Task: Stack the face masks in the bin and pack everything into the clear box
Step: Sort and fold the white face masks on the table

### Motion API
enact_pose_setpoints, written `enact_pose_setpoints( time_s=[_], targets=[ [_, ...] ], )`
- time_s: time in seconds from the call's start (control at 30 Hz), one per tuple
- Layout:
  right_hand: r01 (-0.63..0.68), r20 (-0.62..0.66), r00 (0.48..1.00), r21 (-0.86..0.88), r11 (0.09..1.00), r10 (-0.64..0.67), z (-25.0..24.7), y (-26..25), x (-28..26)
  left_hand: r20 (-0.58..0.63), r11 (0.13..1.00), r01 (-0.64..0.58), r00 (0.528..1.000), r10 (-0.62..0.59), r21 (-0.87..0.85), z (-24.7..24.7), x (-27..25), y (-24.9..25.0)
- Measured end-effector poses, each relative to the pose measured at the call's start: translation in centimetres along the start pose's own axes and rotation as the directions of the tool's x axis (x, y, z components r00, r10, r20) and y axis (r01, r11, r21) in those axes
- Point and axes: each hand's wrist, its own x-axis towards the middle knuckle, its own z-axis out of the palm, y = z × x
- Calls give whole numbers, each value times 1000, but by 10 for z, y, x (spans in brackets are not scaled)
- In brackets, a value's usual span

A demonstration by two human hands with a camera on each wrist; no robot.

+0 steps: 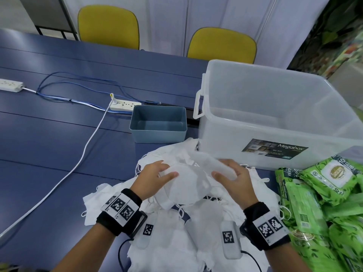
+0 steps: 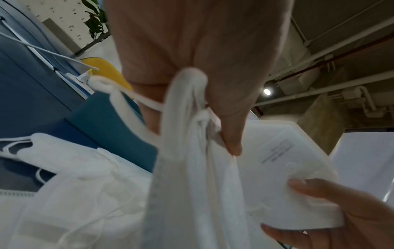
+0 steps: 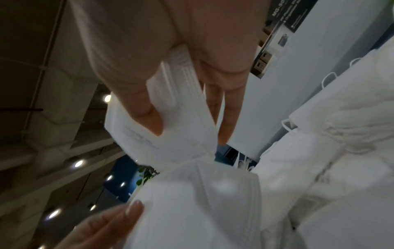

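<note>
From the head camera I see both forearms reaching forward over the blue table (image 1: 49, 138), wrists banded with marker tags. My left hand (image 1: 151, 179) sits palm-down with thumb stretched right, pinching a folded face mask (image 1: 184, 185) lifted just above the loose mask pile (image 1: 176, 242). My right hand (image 1: 233, 179) faces it, fingers curled round a second mask (image 1: 208, 161) whose long axis runs from the fingers up and left, toward the bin (image 1: 158, 126). The bin stands open-topped beyond the pile, just left of the clear box (image 1: 275, 114), whose label faces me. Green wipe packs (image 1: 324, 193) lie heaped at the right, touching the pile's edge.

On the left wrist camera, the left hand (image 2: 202, 59) fills the top, thumb and fingers clenched on gathered white mask fabric (image 2: 192, 168) that hangs straight down, an ear loop trailing left. The right hand's fingertips (image 2: 302, 185) pinch a flat mask (image 2: 287, 168) at lower right.

On the right wrist camera, the right hand (image 3: 170, 59) clamps the second mask (image 3: 170, 126) between thumb and fingers, its pleated edge running along the fingers, away from the wrist. The left hand's fingertips (image 3: 132, 208) touch the other mask (image 3: 202, 202) below.
</note>
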Motion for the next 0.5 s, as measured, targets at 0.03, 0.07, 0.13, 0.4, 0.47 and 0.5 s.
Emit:
enact_pose_setpoints(
  time_s=[0.03,0.07,0.13,0.4,0.47,0.5],
  targets=[
    [-6,55,998,-43,999,8,3,1,-1,17,1000,-12,1000,11,14,-1,-1,2],
    [-7,102,995,-93,996,16,6,2,-1,39,999,-24,999,23,25,0,-1,3],
    [-3,147,989,-194,981,32,10,4,-2,92,998,-55,994,54,16,1,0,2],
    [41,210,977,-315,948,27,19,0,-7,183,991,-133,975,129,9,5,2,3],
    [90,254,967,-393,915,13,18,3,-5,247,989,-147,958,144,-6,5,0,7],
    [114,280,960,-402,908,4,18,5,-5,262,988,-150,953,151,-21,5,0,9]
  ],
)
